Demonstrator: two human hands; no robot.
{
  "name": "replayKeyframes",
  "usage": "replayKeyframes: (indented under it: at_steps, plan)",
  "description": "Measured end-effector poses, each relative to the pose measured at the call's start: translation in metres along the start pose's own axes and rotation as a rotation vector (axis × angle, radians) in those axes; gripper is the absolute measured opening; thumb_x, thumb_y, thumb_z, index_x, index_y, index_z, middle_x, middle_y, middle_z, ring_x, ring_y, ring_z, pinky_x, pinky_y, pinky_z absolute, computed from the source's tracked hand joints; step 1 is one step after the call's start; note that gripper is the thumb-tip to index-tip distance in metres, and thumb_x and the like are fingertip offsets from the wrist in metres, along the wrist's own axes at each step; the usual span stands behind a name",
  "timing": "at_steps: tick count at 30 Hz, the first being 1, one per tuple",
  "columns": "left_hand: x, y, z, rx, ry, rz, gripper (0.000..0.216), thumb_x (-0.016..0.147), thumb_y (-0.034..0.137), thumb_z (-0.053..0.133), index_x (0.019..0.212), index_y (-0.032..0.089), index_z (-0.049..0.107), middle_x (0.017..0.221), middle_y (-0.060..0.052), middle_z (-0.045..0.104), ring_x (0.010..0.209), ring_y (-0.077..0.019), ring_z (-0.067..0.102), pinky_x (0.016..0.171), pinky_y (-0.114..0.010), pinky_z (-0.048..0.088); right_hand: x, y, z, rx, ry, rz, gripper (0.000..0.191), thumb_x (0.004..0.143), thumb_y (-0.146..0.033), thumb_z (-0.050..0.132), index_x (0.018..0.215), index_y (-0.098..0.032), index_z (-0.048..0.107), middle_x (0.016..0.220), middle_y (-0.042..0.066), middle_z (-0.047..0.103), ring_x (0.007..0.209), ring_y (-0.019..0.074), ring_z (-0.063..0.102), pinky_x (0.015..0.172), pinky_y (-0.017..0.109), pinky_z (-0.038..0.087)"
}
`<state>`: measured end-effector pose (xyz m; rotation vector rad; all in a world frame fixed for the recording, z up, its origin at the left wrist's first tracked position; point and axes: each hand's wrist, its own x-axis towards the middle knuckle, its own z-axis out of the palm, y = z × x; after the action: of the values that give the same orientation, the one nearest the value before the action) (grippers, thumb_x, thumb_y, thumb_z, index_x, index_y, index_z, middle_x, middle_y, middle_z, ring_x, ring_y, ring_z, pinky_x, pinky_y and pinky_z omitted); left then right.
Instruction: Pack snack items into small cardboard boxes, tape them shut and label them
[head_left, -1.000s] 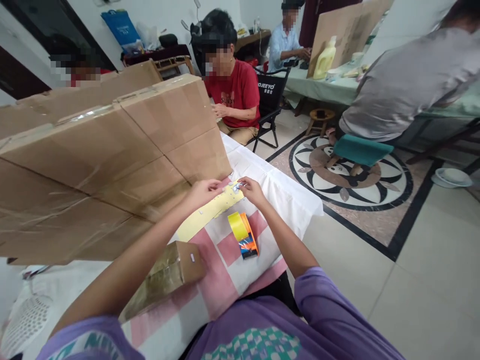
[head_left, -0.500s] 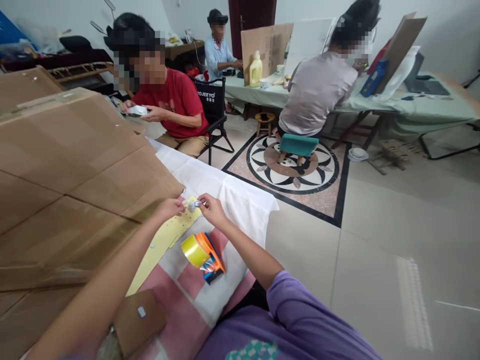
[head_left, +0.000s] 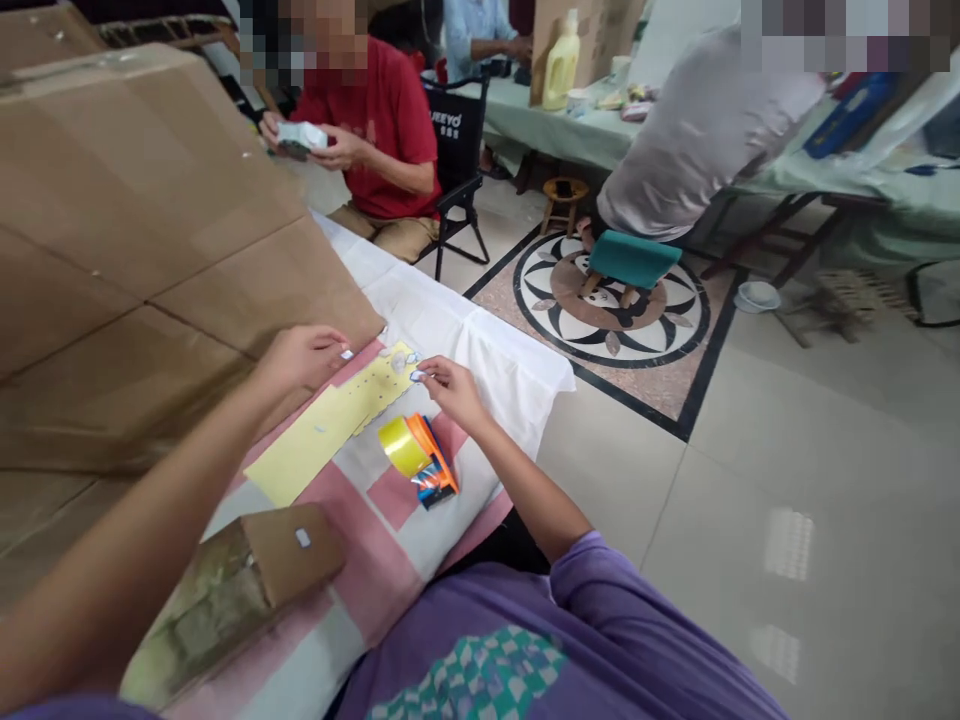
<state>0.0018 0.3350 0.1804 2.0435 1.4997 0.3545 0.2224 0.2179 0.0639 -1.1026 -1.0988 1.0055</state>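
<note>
Pinching sticker [head_left: 417,376], right hand [head_left: 452,392], yellow sheet [head_left: 322,432] edge

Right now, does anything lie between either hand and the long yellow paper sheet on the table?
Nothing visible does. The left hand and right hand sit at the far end of the yellow paper sheet, each holding a small white piece. The yellow tape roll in an orange dispenser lies beside it.

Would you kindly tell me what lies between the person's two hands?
In the head view, the yellow sheet's dotted far end lies between the left hand and the right hand, which pinches a small white piece.
</note>
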Motion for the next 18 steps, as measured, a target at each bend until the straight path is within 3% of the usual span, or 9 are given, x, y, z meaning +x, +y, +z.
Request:
replayKeyframes:
  at_steps: [3,5,7,9,12,14,18]
  plan:
    - [-0.075,-0.017,-0.050,0.097,0.117,-0.031,0.040,0.075,0.054,0.070,0.096,0.021,0.074,0.097,0.001,0.078,0.089,-0.0185,0.069,0.082,-0.026,0.051,-0.009,-0.024,0.006,0.156,-0.059,-0.018,0.022,0.083,-0.039,0.071,0.092,-0.020,0.066,0.080,0.001,0.068,0.063,0.0108,0.058,0.056,0.022,0.048]
    - [-0.127,-0.024,-0.072,0.089,0.204,-0.084,0.042,0.072,0.060,0.069,0.092,0.023,0.074,0.095,0.000,0.078,0.091,-0.0211,0.069,0.085,-0.030,0.053,-0.017,-0.039,0.014,0.229,-0.095,-0.035,0.025,0.082,-0.043,0.074,0.088,-0.020,0.065,0.081,0.002,0.070,0.063,0.0107,0.058,0.057,0.023,0.049]
    - [-0.163,-0.026,-0.081,0.030,0.255,-0.123,0.042,0.073,0.060,0.070,0.092,0.023,0.074,0.094,-0.001,0.078,0.088,-0.0212,0.069,0.085,-0.032,0.054,-0.026,-0.050,0.023,0.263,-0.125,-0.039,0.027,0.082,-0.045,0.075,0.088,-0.021,0.065,0.082,0.002,0.071,0.062,0.0102,0.058,0.057,0.023,0.049]
    - [-0.174,-0.027,-0.078,0.018,0.263,-0.130,0.041,0.074,0.056,0.070,0.093,0.020,0.075,0.094,-0.003,0.077,0.086,-0.0202,0.068,0.083,-0.031,0.053,-0.036,-0.054,0.033,0.261,-0.139,-0.033,0.028,0.082,-0.047,0.076,0.087,-0.021,0.065,0.081,0.001,0.070,0.060,0.0095,0.056,0.057,0.023,0.048]
    - [-0.145,-0.029,-0.053,0.005,0.151,-0.121,0.037,0.078,0.050,0.068,0.089,0.016,0.076,0.091,-0.005,0.077,0.082,-0.0182,0.065,0.077,-0.029,0.050,-0.049,-0.052,0.041,0.233,-0.109,-0.020,0.031,0.081,-0.050,0.076,0.086,-0.021,0.065,0.079,0.000,0.068,0.059,0.0090,0.054,0.055,0.024,0.046]
    - [-0.107,-0.032,-0.029,-0.040,0.042,-0.122,0.029,0.080,0.040,0.067,0.090,0.015,0.076,0.089,-0.006,0.077,0.080,-0.0169,0.064,0.073,-0.027,0.048,-0.059,-0.050,0.041,0.215,-0.077,-0.003,0.031,0.081,-0.049,0.076,0.085,-0.021,0.065,0.076,-0.001,0.066,0.057,0.0087,0.053,0.055,0.024,0.046]
    - [-0.030,-0.038,0.014,-0.032,-0.008,-0.170,0.023,0.075,0.031,0.076,0.089,0.013,0.075,0.084,-0.008,0.077,0.072,-0.0147,0.064,0.069,-0.026,0.048,-0.081,-0.054,0.029,0.182,-0.038,0.039,0.028,0.082,-0.047,0.076,0.085,-0.021,0.065,0.076,0.000,0.067,0.059,0.0101,0.056,0.058,0.025,0.047]
